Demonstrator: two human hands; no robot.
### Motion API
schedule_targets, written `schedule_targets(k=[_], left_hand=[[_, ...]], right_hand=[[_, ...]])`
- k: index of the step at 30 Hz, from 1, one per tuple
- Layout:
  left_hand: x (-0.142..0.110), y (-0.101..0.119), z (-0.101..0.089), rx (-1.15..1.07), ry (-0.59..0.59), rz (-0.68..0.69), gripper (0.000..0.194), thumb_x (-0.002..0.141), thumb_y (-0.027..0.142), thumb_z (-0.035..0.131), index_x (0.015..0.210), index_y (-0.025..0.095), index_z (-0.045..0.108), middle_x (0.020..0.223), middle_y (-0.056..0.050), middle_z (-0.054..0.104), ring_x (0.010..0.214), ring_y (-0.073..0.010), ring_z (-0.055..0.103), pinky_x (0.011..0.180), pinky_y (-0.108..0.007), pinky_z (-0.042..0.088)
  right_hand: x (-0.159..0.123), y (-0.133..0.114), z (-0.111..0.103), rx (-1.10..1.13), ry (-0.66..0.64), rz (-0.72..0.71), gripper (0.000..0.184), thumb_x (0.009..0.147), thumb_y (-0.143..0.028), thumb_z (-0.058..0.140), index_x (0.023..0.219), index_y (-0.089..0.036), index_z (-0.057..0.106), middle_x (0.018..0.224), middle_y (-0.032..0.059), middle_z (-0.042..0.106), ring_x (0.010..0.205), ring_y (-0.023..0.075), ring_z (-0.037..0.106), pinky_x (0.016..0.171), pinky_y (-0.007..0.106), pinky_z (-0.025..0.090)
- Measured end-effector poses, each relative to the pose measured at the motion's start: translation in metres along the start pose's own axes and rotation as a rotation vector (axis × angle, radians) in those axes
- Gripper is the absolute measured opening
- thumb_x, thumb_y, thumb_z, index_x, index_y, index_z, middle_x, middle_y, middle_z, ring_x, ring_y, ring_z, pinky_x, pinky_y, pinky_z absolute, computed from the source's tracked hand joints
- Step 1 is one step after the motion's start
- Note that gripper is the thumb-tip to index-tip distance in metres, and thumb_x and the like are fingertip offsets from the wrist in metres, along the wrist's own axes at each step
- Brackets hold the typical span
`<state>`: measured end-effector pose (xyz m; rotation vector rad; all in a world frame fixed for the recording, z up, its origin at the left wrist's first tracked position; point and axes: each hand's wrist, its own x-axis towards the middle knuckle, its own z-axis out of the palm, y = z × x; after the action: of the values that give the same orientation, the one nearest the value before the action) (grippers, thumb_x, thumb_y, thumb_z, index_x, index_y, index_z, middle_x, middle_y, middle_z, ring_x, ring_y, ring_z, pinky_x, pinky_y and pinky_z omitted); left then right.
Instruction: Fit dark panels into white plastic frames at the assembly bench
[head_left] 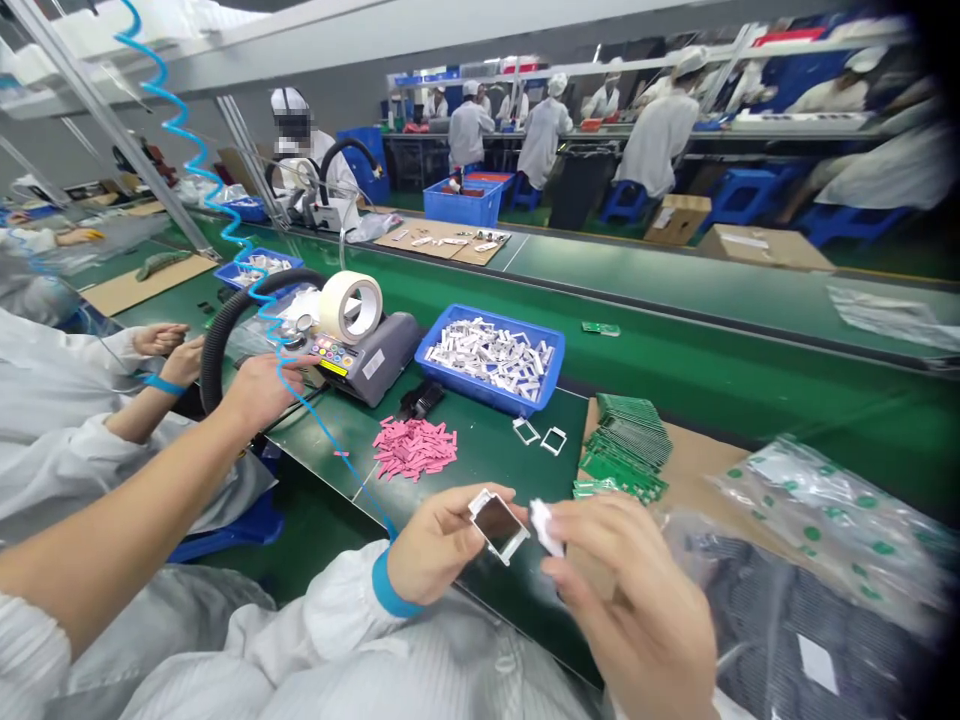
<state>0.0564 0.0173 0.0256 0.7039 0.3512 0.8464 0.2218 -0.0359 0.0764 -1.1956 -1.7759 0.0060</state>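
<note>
My left hand point(439, 545) pinches a small rectangular part point(498, 525), a white frame around a dark square pane, by its edges. My right hand point(637, 600) sits close beside it, fingertips gripping a crumpled white scrap point(545, 527), perhaps paper or foam. The scrap is near the frame's right side, but I cannot tell whether they touch. Just beyond my hands, two empty white frames point(540, 435) lie on the dark green bench top point(480, 470). A loose heap of pink strips point(414, 447) lies to their left.
A co-worker's hand point(262, 390) rests by a grey tape dispenser point(375, 360) holding a white tape roll point(350, 305). A blue tray of white parts point(491, 358) stands beyond. Green circuit boards point(626, 445) and plastic bags point(832, 520) lie right; a blue coiled hose point(277, 330) hangs left.
</note>
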Motion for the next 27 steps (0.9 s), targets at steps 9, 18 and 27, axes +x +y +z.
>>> schedule_targets(k=[9,18,27], left_hand=[[-0.004,0.002,0.003,0.055,0.013,0.104,0.034,0.072,0.033,0.073,0.106,0.029,0.068,0.104,-0.001,0.073,0.099,-0.0147,0.066,0.087,-0.024,0.047],[-0.004,0.004,0.008,-0.03,-0.069,0.109,0.032,0.076,0.03,0.071,0.108,0.033,0.066,0.107,0.003,0.072,0.102,-0.0144,0.065,0.089,-0.026,0.049],[-0.004,0.005,0.007,-0.099,-0.054,0.095,0.033,0.074,0.032,0.072,0.107,0.031,0.068,0.104,0.0,0.073,0.103,-0.0185,0.065,0.095,-0.033,0.046]], right_hand=[[0.002,-0.008,0.004,-0.086,0.13,-0.047,0.012,0.08,-0.01,0.065,0.089,-0.018,0.066,0.085,0.0068,0.068,0.078,0.0207,0.054,0.081,0.051,0.038],[-0.006,-0.006,-0.004,0.002,0.175,-0.026,0.022,0.078,-0.009,0.063,0.096,-0.021,0.065,0.093,0.0056,0.065,0.08,0.0212,0.055,0.077,0.047,0.042],[-0.004,-0.005,0.006,0.06,0.248,-0.021,0.023,0.077,-0.004,0.059,0.096,-0.015,0.065,0.091,0.0067,0.065,0.082,0.0214,0.056,0.082,0.048,0.04]])
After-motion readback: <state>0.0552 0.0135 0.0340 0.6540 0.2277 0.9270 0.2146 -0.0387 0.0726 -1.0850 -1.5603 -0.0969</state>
